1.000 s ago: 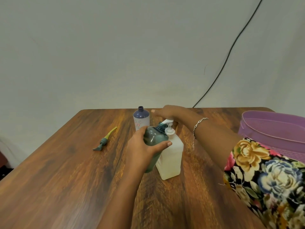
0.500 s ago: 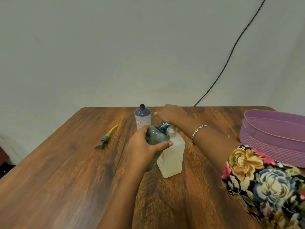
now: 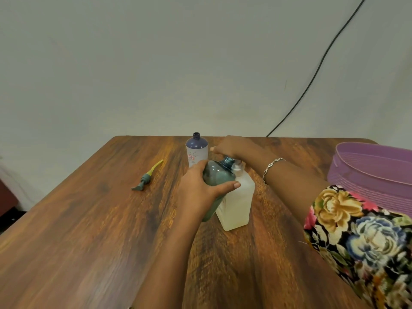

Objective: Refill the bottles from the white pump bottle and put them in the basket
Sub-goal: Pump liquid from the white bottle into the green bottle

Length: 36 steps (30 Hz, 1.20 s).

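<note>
Left hand has the teal bottle wrapped up firm, thumb across the front and fingers round the back. It's tucked hard against the near-left side of the white pump bottle. Right hand is over the top of that pump bottle, palm down, fingers laid fairly flat and reaching leftward. It grips nothing, just bears on the top. The spout is hidden under the hand and the frame is smeared there, so I can't say whether liquid is running, but it looks like a pumping stroke.

Why that hold? The teal bottle is tilted, its long axis leaning up and to the right. Its base sits low by the left wrist and its open neck is lifted right under the right palm, where the spout should be. The lean brings the mouth to the outlet. The white pump bottle stands upright on the bench, long axis vertical, so a press goes straight down without skidding it.

Just left of the right hand's fingertips a blue-shouldered bottle stands upright and uncapped, neck to the ceiling. It's waiting its turn, I'd judge. Well out to the left of the left hand a loose pump head lies flat, its yellow tube pointing away from the person. The purple basket sits well off to the right of the right forearm, and its inside can't be seen from here.
</note>
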Each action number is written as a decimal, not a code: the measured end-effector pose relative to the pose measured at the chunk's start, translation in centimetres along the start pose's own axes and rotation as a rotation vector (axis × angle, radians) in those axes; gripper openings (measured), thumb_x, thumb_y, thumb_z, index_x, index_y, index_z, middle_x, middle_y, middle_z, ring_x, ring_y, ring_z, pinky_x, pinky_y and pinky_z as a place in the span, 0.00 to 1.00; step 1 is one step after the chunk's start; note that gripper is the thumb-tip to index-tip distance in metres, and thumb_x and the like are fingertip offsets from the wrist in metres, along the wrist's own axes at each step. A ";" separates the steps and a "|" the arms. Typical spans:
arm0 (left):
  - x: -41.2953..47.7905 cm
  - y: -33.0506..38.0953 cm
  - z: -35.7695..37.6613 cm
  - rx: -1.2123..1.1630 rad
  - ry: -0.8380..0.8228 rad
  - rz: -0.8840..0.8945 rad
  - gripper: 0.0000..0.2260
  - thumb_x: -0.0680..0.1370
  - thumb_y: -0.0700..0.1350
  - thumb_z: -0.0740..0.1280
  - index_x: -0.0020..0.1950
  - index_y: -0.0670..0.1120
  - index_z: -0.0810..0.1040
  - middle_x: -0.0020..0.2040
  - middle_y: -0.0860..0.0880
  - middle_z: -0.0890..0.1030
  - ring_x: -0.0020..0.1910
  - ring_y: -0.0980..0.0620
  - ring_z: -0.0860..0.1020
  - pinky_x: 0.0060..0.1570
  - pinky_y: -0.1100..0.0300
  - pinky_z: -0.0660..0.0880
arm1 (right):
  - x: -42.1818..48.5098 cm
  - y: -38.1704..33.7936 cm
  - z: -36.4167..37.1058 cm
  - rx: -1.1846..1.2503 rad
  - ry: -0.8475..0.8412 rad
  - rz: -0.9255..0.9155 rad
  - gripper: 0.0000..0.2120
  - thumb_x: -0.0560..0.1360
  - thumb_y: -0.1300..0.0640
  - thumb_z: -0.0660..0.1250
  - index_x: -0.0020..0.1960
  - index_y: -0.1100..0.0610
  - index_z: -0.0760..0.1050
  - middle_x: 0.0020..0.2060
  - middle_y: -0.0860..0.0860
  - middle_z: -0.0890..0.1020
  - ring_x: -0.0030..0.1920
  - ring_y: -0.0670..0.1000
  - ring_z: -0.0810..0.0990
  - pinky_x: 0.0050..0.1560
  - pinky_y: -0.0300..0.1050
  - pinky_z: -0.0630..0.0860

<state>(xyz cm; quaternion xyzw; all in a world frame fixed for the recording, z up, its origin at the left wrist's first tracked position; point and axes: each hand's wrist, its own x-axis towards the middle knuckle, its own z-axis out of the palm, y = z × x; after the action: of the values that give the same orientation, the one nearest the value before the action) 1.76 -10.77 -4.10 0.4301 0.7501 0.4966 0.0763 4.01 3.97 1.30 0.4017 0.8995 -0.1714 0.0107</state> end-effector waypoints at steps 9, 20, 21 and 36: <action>0.1 -0.3 0.1 -0.011 0.004 -0.019 0.37 0.65 0.56 0.75 0.70 0.47 0.67 0.64 0.50 0.73 0.53 0.58 0.67 0.50 0.62 0.67 | -1.9 -0.6 -1.4 0.282 -0.166 0.027 0.21 0.81 0.48 0.55 0.62 0.65 0.70 0.51 0.58 0.72 0.52 0.59 0.75 0.52 0.51 0.70; 0.1 -0.4 0.0 0.047 0.009 -0.003 0.35 0.63 0.58 0.76 0.67 0.48 0.70 0.55 0.54 0.73 0.51 0.56 0.71 0.47 0.62 0.67 | 0.7 -0.3 0.4 0.011 -0.082 0.030 0.13 0.79 0.56 0.58 0.38 0.60 0.71 0.34 0.53 0.72 0.32 0.49 0.70 0.32 0.40 0.66; 0.1 -0.4 0.1 0.050 0.008 -0.004 0.36 0.64 0.58 0.76 0.67 0.48 0.70 0.57 0.53 0.74 0.51 0.57 0.70 0.47 0.62 0.67 | 0.8 -0.2 0.5 -0.007 -0.078 0.033 0.14 0.78 0.56 0.58 0.37 0.60 0.70 0.34 0.52 0.72 0.32 0.49 0.70 0.32 0.41 0.66; -0.1 0.0 0.1 0.044 -0.025 0.002 0.35 0.63 0.58 0.75 0.67 0.48 0.71 0.60 0.51 0.76 0.52 0.56 0.71 0.47 0.61 0.68 | 0.6 0.0 0.1 0.008 -0.175 -0.039 0.12 0.78 0.54 0.59 0.37 0.57 0.69 0.41 0.56 0.75 0.33 0.49 0.71 0.33 0.41 0.67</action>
<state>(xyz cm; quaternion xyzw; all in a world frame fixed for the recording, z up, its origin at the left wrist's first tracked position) 1.90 -10.77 -4.16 0.4388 0.7594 0.4744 0.0758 3.62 4.42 1.14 0.3674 0.9022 -0.2094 0.0842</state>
